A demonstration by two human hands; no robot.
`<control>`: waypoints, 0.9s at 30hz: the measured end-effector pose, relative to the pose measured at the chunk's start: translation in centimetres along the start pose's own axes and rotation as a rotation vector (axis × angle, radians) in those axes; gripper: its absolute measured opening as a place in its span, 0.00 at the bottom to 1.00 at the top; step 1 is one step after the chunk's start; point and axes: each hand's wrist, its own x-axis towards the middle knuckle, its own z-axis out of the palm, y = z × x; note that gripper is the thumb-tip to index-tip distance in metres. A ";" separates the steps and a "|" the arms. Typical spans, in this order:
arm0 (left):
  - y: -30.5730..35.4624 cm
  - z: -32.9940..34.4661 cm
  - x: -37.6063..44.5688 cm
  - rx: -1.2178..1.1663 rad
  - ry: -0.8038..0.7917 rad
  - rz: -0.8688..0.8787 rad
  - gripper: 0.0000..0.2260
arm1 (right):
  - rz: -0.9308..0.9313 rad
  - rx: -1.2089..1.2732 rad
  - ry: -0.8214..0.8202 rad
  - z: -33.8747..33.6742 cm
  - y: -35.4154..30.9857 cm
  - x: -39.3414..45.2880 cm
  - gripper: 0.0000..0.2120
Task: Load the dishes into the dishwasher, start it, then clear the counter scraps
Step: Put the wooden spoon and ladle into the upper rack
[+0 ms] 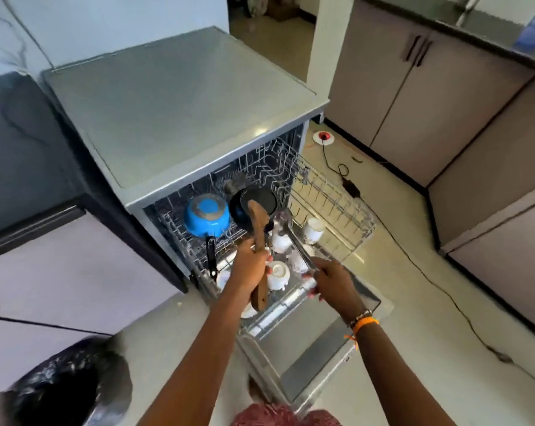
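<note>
Left hand [250, 265] grips my brown wooden spatula [258, 241], right hand [327, 279] my long steel ladle [294, 238], both poised over the dishwasher's pulled-out wire rack [337, 204] for slotting in.

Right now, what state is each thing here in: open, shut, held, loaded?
Dishwasher door: open, folded down.
Lower rack: pulled out, holding white cups.
Upper rack: pulled out, nothing visible in it.
Blue pan: upside down in the rack.
Left hand: gripping a wooden spatula.
Right hand: gripping a metal ladle.
Cabinet doors: shut.
</note>
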 end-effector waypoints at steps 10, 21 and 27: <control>0.2 2.4 5.7 -0.175 0.193 -0.034 0.06 | -0.077 -0.033 -0.006 -3.2 1.0 14.0 0.15; -0.6 8.4 11.6 -0.330 0.452 -0.037 0.08 | -0.231 -0.137 -0.300 -1.9 2.3 30.5 0.17; -0.8 10.3 13.9 -0.445 0.455 -0.079 0.16 | -0.289 -0.307 -0.326 1.3 2.9 36.5 0.19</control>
